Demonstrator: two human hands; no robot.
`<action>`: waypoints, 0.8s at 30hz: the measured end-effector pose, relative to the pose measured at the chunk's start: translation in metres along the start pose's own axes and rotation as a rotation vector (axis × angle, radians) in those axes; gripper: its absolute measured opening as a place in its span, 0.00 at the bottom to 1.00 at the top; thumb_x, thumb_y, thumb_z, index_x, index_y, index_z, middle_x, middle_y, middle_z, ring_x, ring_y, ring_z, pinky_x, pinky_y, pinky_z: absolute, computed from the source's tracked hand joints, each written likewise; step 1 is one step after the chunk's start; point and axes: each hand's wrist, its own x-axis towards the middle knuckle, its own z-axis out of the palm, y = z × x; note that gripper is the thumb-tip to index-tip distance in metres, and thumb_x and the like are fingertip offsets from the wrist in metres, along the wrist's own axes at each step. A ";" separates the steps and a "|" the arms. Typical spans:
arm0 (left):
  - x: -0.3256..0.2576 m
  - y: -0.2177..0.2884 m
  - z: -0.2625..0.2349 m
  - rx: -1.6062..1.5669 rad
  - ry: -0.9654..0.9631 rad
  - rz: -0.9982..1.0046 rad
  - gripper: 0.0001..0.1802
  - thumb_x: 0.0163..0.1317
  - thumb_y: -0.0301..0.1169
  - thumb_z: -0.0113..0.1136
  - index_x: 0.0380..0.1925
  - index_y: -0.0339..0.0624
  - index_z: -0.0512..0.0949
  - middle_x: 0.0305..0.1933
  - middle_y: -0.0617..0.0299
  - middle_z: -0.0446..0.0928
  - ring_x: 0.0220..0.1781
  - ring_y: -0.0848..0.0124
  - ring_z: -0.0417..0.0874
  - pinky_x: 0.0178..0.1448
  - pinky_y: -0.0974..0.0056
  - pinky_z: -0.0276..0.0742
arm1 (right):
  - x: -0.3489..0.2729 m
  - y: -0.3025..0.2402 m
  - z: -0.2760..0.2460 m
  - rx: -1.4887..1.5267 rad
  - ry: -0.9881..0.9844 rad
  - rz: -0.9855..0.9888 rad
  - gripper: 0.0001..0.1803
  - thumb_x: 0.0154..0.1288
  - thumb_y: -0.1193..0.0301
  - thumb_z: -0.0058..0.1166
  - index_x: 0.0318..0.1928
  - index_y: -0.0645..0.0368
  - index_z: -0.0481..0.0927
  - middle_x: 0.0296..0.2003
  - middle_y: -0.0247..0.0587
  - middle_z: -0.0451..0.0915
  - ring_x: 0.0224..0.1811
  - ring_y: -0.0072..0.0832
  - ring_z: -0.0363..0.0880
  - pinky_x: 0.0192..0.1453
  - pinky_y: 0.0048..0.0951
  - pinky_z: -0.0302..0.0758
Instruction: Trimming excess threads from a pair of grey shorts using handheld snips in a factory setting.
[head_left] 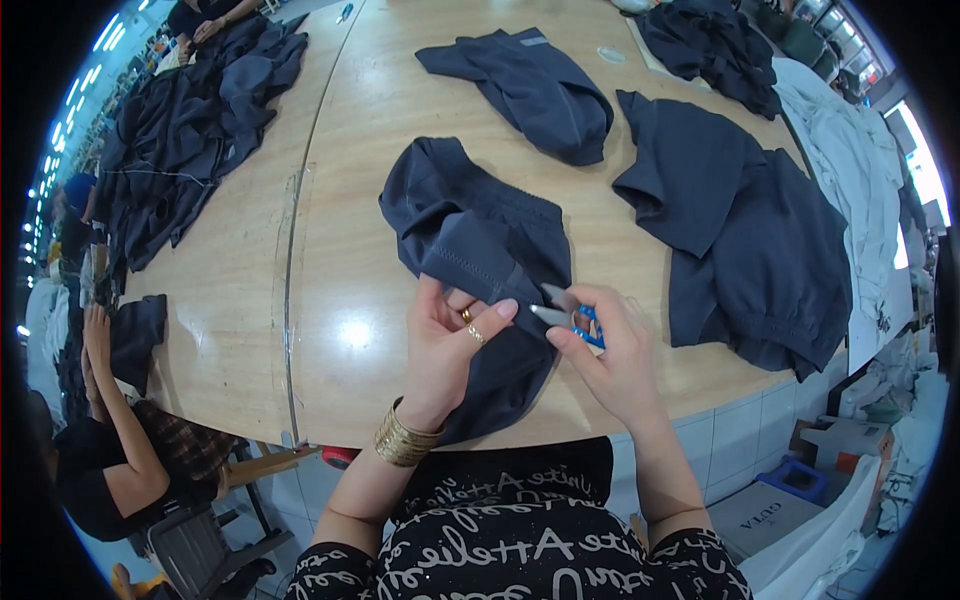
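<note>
Left thumb and fingers of the left hand (pixel 448 335) pinched on stitched edge of dark elastic-waisted garment (pixel 480 225); right hand (pixel 612 350) curled around blue-handled scissors (pixel 556 317), blades parted at the cloth. Garment lies on wooden table (pixel 345 220), near similar dark garments (pixel 545 95).

Pale table (pixel 230 330), tiled floor (pixel 738 440), ceiling lights (pixel 106 32).

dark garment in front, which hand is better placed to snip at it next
Probably the right hand: it holds the blue-handled scissors, open and pointing toward the dark garment, which the left hand pinches.
</note>
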 end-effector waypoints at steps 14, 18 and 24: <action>-0.003 -0.001 0.001 0.013 0.006 0.030 0.28 0.55 0.12 0.58 0.55 0.36 0.63 0.47 0.58 0.76 0.49 0.74 0.78 0.54 0.70 0.74 | 0.008 0.000 0.007 -0.136 0.098 -0.145 0.13 0.52 0.62 0.64 0.33 0.56 0.78 0.23 0.29 0.75 0.24 0.26 0.71 0.30 0.28 0.59; -0.004 0.001 0.002 0.022 0.006 0.033 0.27 0.55 0.12 0.58 0.55 0.36 0.64 0.46 0.57 0.77 0.48 0.74 0.78 0.54 0.70 0.74 | 0.008 0.000 0.005 -0.168 0.101 -0.174 0.13 0.52 0.61 0.64 0.33 0.56 0.78 0.22 0.29 0.75 0.23 0.26 0.70 0.31 0.28 0.59; -0.003 -0.001 0.001 0.032 0.004 0.029 0.27 0.54 0.11 0.58 0.55 0.36 0.64 0.46 0.57 0.77 0.48 0.74 0.78 0.53 0.70 0.74 | 0.008 0.004 0.005 -0.181 0.081 -0.184 0.14 0.53 0.60 0.63 0.34 0.56 0.78 0.22 0.29 0.74 0.23 0.25 0.70 0.31 0.28 0.59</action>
